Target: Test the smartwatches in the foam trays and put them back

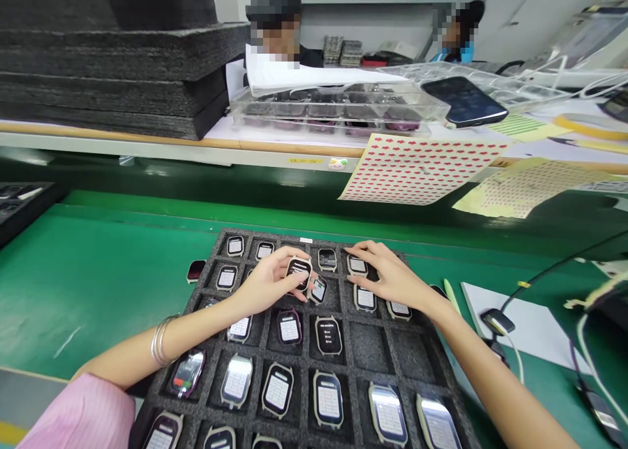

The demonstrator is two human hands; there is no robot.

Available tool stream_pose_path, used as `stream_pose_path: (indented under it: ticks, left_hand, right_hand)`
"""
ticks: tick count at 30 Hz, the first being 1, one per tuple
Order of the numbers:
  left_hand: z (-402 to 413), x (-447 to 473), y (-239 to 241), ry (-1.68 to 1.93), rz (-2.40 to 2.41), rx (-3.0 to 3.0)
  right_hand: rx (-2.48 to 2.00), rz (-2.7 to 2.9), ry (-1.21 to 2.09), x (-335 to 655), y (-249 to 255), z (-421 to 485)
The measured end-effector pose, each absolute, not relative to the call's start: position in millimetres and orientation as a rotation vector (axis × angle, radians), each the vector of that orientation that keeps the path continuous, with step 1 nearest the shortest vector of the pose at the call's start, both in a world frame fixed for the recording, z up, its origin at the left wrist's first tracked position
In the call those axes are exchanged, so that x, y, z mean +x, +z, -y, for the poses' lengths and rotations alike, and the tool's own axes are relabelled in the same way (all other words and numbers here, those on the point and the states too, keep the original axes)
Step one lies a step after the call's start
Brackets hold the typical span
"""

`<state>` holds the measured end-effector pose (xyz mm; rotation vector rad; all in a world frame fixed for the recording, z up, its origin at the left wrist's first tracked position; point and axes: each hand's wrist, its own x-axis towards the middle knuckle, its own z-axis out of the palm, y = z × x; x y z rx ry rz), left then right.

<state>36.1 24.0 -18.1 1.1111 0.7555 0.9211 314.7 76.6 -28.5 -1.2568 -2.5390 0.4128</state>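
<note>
A black foam tray (366,347) lies on the green belt, its pockets filled with several small smartwatch bodies with lit screens. My left hand (269,280) is closed round one watch body (299,270), lifted a little above the tray's upper middle pockets. My right hand (387,273) rests flat over the upper right pockets, fingers stretched out, fingertips touching a watch body (356,264) that sits in its pocket. One watch body (196,269) lies outside the tray on the belt at its left edge.
Stacked black foam sheets (108,50) fill the far left shelf. Clear plastic trays (333,105), a phone (464,100) and red sticker sheets (417,167) lie beyond the belt. Cables (540,279) and white paper (534,328) sit at right. Two people sit across.
</note>
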Motion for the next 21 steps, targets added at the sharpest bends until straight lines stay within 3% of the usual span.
stream_pose_path:
  ticks: [3, 12, 17, 21]
  left_hand:
    - [-25.6, 36.3, -18.6, 0.928, -0.758, 1.102]
    - [-26.9, 31.2, -27.6, 0.927, -0.720, 1.163]
    - [-35.9, 27.1, -29.3, 0.965, -0.794, 1.177]
    - [-40.1, 29.0, -29.6, 0.994, -0.773, 1.156]
  right_hand:
    - [-1.207, 2.534, 0.348, 297.7, -21.1, -76.8]
    - [-1.392, 2.367, 0.518, 242.6, -44.8, -86.2]
    - [-1.269, 2.209, 0.649, 248.5, -31.0, -74.3]
    - [-1.189, 1.874, 1.029, 251.6, -8.9, -50.6]
